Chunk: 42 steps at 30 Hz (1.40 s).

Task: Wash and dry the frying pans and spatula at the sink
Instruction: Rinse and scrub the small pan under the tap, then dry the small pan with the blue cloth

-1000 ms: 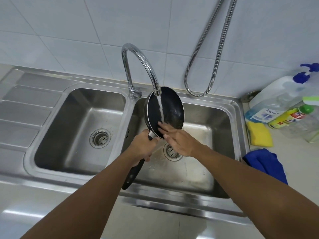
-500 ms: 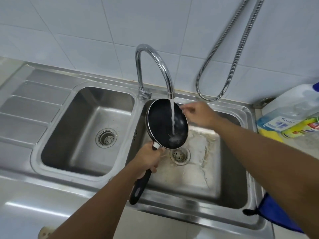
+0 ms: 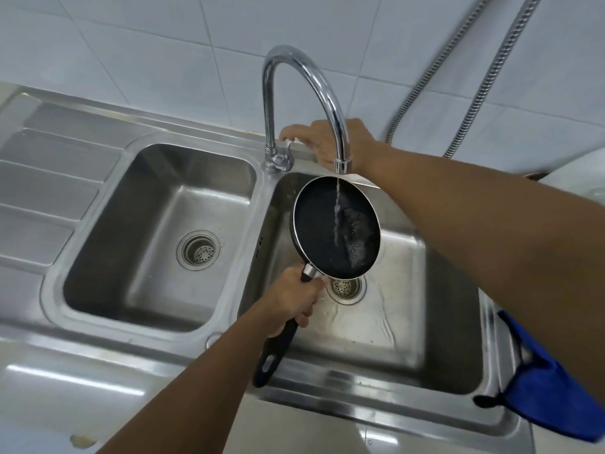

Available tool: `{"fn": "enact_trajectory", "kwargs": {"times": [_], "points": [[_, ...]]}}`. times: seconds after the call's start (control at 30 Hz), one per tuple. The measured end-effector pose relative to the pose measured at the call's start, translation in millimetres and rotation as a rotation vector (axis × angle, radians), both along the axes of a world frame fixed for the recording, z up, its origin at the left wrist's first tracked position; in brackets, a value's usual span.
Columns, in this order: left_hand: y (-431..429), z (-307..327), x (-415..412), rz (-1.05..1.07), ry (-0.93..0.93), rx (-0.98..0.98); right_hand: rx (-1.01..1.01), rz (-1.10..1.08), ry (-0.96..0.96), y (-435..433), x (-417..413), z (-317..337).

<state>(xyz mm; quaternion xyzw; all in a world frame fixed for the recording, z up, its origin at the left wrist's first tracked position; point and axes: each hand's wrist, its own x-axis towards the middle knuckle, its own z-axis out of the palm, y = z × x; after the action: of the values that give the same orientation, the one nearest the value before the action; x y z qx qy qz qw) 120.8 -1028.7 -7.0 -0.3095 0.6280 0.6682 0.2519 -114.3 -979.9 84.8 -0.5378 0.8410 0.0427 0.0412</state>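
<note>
A small black frying pan hangs tilted over the right basin, its inside facing me. My left hand grips its black handle just below the pan. A thin stream of water falls from the chrome tap spout onto the pan's inside. My right hand reaches behind the spout and rests on the tap lever at the tap's base. No spatula or second pan is in view.
The left basin and a ribbed draining board lie to the left. A blue cloth hangs over the sink's right rim. A metal shower hose hangs on the tiled wall behind.
My right hand left the pan's inside, rose past its rim and now sits on the tap lever. The water stream has thinned. My left hand keeps the pan under the spout.
</note>
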Motion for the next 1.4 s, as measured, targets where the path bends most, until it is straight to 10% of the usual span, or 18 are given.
{"fn": "enact_trajectory", "kwargs": {"times": [0.27, 0.37, 0.8, 0.97, 1.17, 1.4], "points": [[1, -6, 0, -0.006, 0.056, -0.284, -0.485, -0.670, -0.424, 101, 64, -90], [7, -2, 4, -0.052, 0.081, -0.442, -0.345, -0.888, -0.570, 159, 124, -127], [78, 35, 24, -0.372, 0.195, -0.899, -0.036, -0.651, -0.396, 281, 199, -112], [119, 43, 33, -0.192, 0.137, -0.583, 0.001, -1.078, 0.061, 361, 206, -114], [161, 47, 48, 0.064, 0.091, -0.107, 0.008, -1.146, 0.039, 417, 222, -139], [173, 53, 47, -0.043, 0.134, -0.151, -0.767, -0.954, -0.109, 346, 172, -77]]}}
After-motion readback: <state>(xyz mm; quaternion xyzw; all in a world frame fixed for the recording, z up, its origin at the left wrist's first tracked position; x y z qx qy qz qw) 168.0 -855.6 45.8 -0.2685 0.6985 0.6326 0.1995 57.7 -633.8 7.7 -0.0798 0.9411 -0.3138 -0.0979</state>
